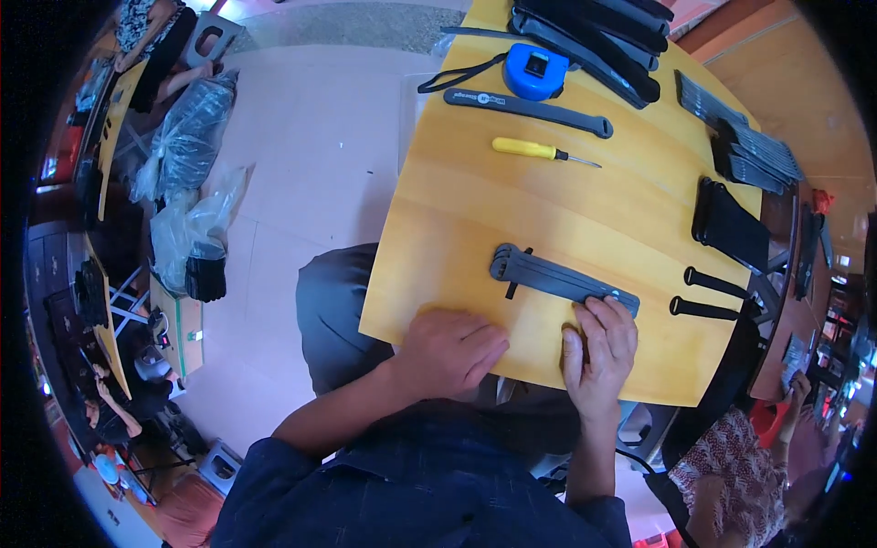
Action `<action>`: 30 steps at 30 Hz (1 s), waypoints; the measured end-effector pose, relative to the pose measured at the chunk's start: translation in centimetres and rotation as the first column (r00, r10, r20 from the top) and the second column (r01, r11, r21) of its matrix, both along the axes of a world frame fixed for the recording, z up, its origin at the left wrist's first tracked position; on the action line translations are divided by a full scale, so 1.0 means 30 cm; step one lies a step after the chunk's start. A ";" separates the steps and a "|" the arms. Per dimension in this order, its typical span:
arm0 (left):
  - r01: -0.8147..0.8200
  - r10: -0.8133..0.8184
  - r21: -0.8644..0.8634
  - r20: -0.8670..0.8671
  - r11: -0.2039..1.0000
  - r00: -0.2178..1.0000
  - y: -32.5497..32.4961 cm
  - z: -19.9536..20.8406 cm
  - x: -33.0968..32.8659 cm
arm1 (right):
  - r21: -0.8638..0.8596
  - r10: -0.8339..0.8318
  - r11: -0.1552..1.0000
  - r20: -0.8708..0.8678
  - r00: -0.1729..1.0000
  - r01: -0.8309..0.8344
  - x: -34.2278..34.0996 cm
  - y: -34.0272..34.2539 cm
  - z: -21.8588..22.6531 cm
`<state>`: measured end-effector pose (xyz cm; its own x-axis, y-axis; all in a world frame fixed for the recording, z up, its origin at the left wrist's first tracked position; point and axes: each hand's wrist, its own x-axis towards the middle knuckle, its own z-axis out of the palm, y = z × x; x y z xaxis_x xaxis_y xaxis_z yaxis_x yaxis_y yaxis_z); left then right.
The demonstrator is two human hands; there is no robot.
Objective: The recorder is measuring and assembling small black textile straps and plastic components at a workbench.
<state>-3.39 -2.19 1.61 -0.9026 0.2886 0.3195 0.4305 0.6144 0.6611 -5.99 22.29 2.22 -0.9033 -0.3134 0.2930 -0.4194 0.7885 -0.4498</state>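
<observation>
A stack of dark grey strap-like strips with rounded, looped left ends lies on the wooden table before me. Across its left part runs a thin black strap, its ends poking out on both sides. My right hand rests its fingertips on the stack's right end, thumb apart from the fingers. Close to the table's near edge, my left hand is closed, its fingers curled together, and nothing shows in it. It is apart from the stack.
Beyond the stack lie a yellow-handled screwdriver, a single grey strap and a blue tape measure. Black straps and a black pile line the table's right side. Plastic-wrapped bundles stand on the floor at left. Other people sit nearby.
</observation>
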 end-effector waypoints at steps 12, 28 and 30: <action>-0.044 0.043 -0.019 -0.050 0.999 0.998 0.011 -0.026 0.018 | -0.038 -0.055 0.998 -0.057 0.997 0.053 0.010 0.006 -0.012; -0.051 0.043 -0.055 -0.139 0.997 0.989 0.033 -0.012 0.033 | -0.085 -0.047 0.996 -0.137 0.989 0.036 0.018 -0.001 -0.023; -0.030 0.017 -0.079 -0.156 0.996 0.988 0.036 -0.015 0.039 | -0.090 -0.048 0.995 -0.149 0.988 0.035 0.018 -0.001 -0.022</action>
<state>-2.23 -1.11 1.16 -0.8507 0.2985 0.4327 0.5089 0.6742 0.5352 -5.45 22.25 1.56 -0.8583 -0.2440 0.4514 -0.4556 0.7671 -0.4516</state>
